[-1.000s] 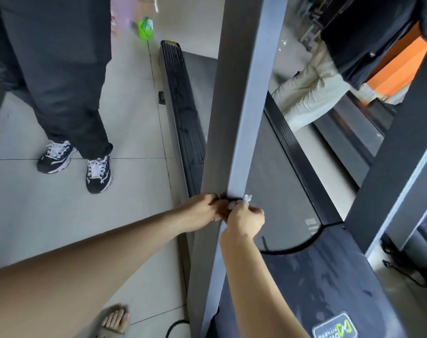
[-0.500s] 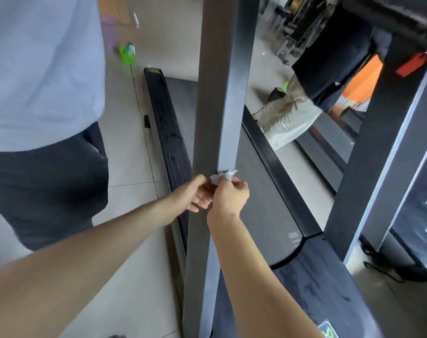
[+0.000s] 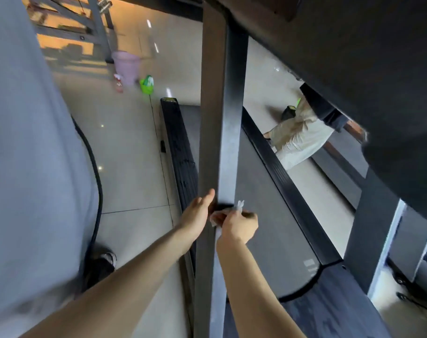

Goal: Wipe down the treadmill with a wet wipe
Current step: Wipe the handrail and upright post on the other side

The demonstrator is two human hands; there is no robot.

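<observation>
The treadmill's grey left upright post point(image 3: 219, 118) runs up the middle of the view, with the dark belt point(image 3: 268, 215) behind it. My right hand point(image 3: 239, 226) is closed on a small white wet wipe point(image 3: 238, 206), pressing it against the post's right face. My left hand point(image 3: 198, 213) lies on the post's left face, fingers wrapped round the edge and thumb up; whether it also holds the wipe is hidden. The black console point(image 3: 354, 57) hangs overhead at the top right.
A person in a grey shirt point(image 3: 32, 167) stands close on the left, shoe on the tiles. Another person in beige trousers point(image 3: 297, 142) crouches beyond the belt. A pink bucket point(image 3: 126, 67), a green bottle point(image 3: 147, 84) and a spray bottle stand on the floor. The right upright point(image 3: 368, 228) is at the right.
Both hands have slid up the post with the wipe, and my view has tilted upward, so the console and the far floor now show.
</observation>
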